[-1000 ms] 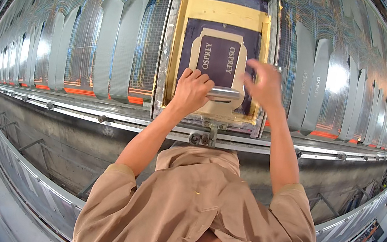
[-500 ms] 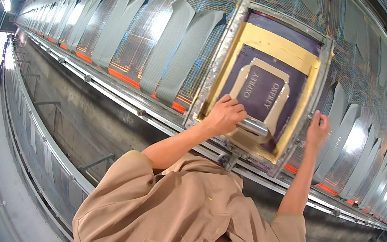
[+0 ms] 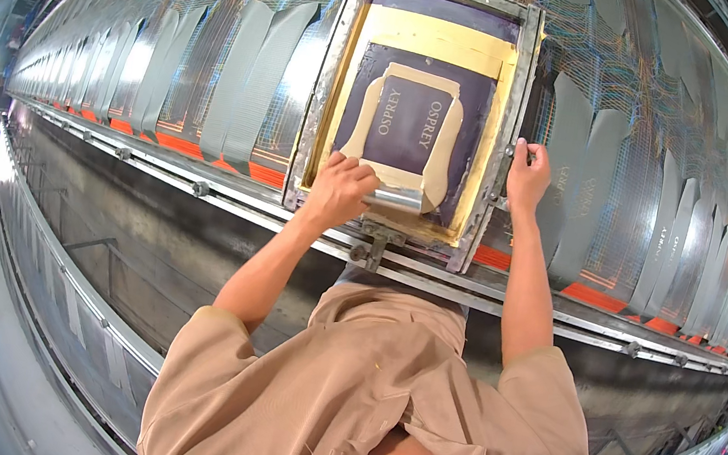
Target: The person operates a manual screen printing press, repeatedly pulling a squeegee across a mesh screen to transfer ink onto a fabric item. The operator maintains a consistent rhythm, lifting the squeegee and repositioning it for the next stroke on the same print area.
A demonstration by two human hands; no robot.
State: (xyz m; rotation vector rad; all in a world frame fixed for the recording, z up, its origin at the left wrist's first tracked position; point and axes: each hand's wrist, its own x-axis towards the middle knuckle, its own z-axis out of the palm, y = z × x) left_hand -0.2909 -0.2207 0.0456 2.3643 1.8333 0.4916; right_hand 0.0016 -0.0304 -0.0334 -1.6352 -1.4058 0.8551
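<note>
Clutching the crosswise silver bar [image 3: 401, 198] by its left end with the left hand [image 3: 341, 188] — the right hand [image 3: 529, 174] curled beside the frame [image 3: 518, 90], grip unclear.

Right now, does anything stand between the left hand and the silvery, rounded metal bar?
Nothing visible does: the left hand is closed on the left end of the silvery, rounded metal bar, over the rectangular grey metal frame.
</note>
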